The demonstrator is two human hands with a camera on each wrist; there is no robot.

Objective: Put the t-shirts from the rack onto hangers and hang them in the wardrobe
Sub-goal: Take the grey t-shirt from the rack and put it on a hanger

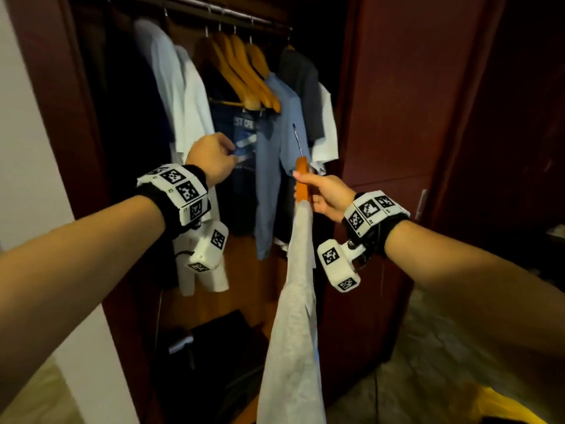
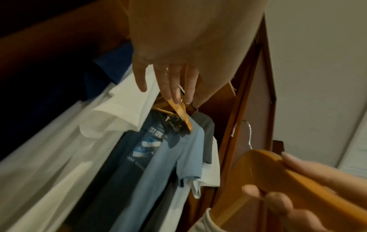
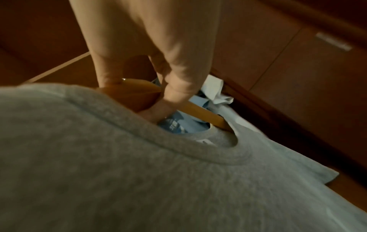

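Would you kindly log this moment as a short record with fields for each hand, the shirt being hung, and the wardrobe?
left hand: fingers straight, reaching among the hung clothes, holding nothing
right hand: grips the wooden hanger near its neck
grey t-shirt: on that hanger, hanging down in front of the wardrobe
hanger hook: not yet on the rail
wardrobe: open; white, navy, light blue and dark shirts hung
empty hangers: several wooden ones bunched on the rail
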